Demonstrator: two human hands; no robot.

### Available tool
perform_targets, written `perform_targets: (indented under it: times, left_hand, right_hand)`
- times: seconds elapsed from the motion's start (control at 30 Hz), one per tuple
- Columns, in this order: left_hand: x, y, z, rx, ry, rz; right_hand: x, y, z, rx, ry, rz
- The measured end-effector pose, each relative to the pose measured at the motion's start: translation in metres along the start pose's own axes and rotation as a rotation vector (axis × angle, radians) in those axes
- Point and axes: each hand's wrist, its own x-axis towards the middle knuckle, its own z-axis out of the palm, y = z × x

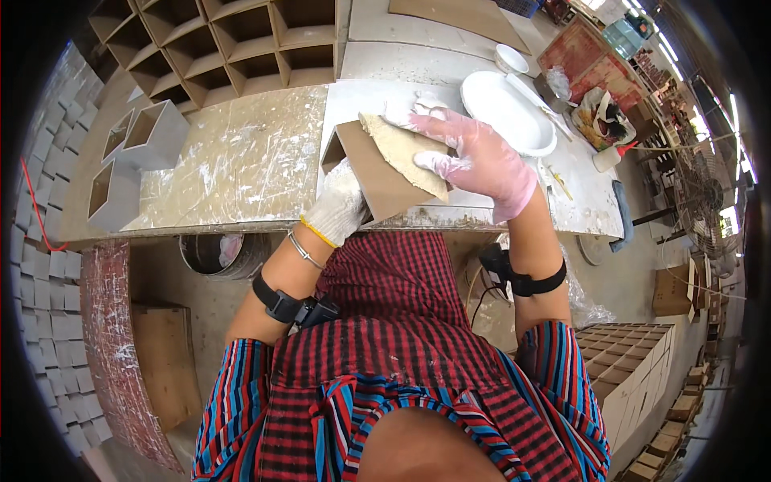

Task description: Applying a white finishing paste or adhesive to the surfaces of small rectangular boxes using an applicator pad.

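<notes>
My left hand (337, 207), in a white knit glove with a yellow cuff, reaches into the open end of a brown cardboard box (371, 183). Its fingers are hidden inside the box, which is tilted above the table's front edge. A thin-gloved right hand (486, 161), pinkish with white paste on the fingers, grips a beige sponge-like pad (401, 154). The pad has ragged edges and lies against the box's upper face. Beyond that hand stands a white basin (548, 148) containing white paste, with a long flat tool (526, 92) across it.
Several pale coated boxes (157, 136) stand at the table's left. A brown rack of compartments (273, 40) is at the far left. A white bowl (511, 58) and a bottle with a red tip (609, 158) are to the right. A bucket (201, 261) sits under the table.
</notes>
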Motion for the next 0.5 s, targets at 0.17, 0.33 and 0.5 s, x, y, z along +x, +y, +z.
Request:
perform_targets:
  times: [0.17, 0.33, 0.5]
  left_hand:
    - [-0.006, 0.005, 0.016, 0.029, 0.037, -0.033]
    - [-0.002, 0.005, 0.009, 0.016, -0.011, -0.018]
    - [0.008, 0.0, -0.007, 0.05, -0.047, 0.033]
  right_hand:
    - [0.003, 0.017, 0.0, 0.13, -0.005, -0.109]
    - [-0.002, 0.032, 0.008, 0.741, 0.083, 0.079]
    - [-0.011, 0.031, 0.015, 1.121, 0.298, -0.034]
